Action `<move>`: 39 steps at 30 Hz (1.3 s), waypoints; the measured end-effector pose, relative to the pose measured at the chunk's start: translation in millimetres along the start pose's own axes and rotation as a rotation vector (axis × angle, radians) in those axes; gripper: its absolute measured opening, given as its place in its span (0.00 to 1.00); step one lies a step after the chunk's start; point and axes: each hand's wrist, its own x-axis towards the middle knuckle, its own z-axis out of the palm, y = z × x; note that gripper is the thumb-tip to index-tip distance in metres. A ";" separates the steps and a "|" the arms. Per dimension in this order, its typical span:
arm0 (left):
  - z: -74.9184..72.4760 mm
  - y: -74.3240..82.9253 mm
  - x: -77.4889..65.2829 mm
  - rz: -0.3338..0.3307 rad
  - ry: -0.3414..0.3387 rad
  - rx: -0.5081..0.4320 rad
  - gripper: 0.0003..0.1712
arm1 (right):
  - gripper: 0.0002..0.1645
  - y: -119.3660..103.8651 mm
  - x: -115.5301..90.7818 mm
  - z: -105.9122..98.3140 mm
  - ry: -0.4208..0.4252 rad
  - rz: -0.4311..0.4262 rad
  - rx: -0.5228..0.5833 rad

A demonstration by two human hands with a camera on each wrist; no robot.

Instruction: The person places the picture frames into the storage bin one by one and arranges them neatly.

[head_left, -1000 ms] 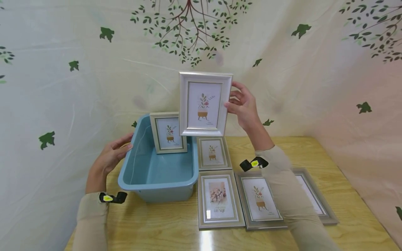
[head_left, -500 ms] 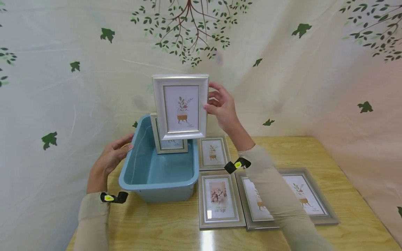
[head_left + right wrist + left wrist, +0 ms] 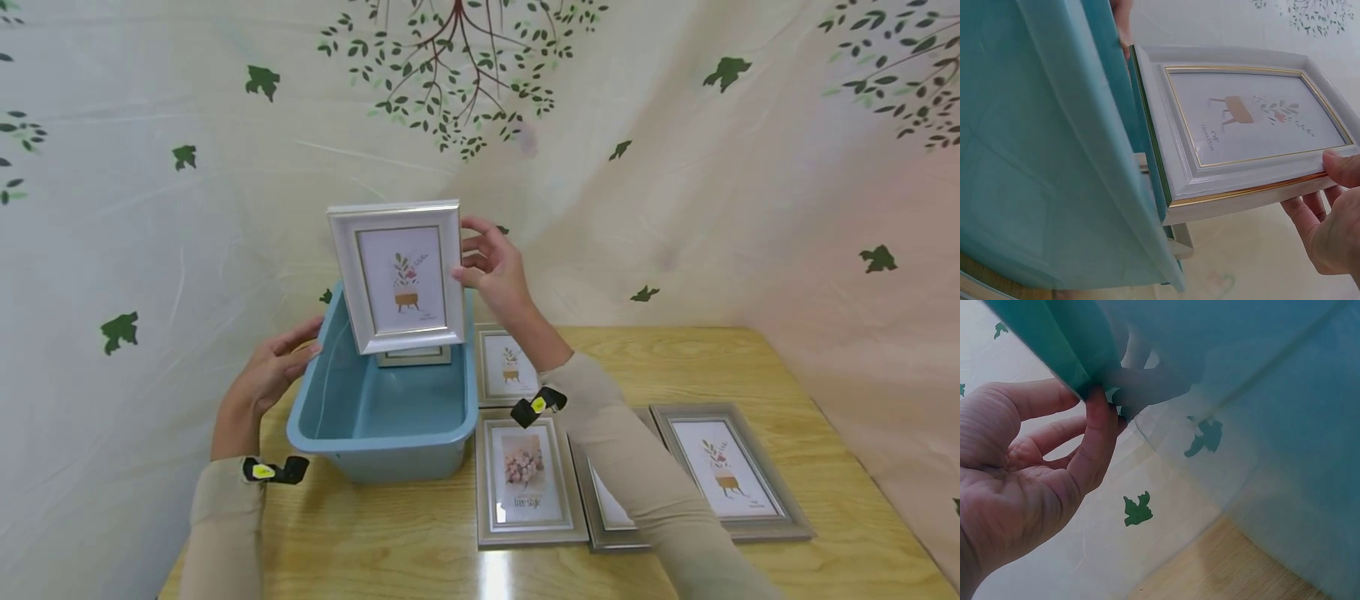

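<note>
My right hand [image 3: 498, 273] pinches the right edge of a white picture frame [image 3: 402, 287] with gold lines. The frame is upright, slightly tilted, over the back of a blue plastic tub [image 3: 382, 444]. Its print shows a plant in a brown pot on legs. Behind it, a second picture frame [image 3: 412, 357] stands inside the tub, mostly hidden. At the tub's left side, my left hand [image 3: 270, 371] holds the rim; in the left wrist view its thumb and fingers [image 3: 1100, 428] meet at the rim's edge. The right wrist view shows the white frame's lower end beside the tub wall [image 3: 1097, 144].
Several picture frames lie flat right of the tub: a small one [image 3: 508, 365], one with a flower photo [image 3: 522, 475], one partly under my right sleeve [image 3: 611, 508], and one farther right [image 3: 723, 475]. A printed cloth [image 3: 570, 208] hangs behind the wooden table [image 3: 405, 542].
My right hand has carried the white frame left and then downward, from right of the tub to over its back part. It now covers most of the frame inside. My left hand stays on the rim.
</note>
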 end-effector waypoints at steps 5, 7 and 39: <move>-0.4 -1.4 1.5 0.006 0.004 -0.010 0.38 | 0.38 8.3 -0.9 4.2 -0.002 0.002 -0.046; -1.0 -2.4 2.3 0.011 0.004 -0.017 0.38 | 0.38 11.7 -1.0 4.9 -0.004 0.002 -0.075; 0.5 -1.7 1.7 -0.003 0.012 0.044 0.39 | 0.38 48.4 -7.4 -6.3 -0.141 0.086 -0.185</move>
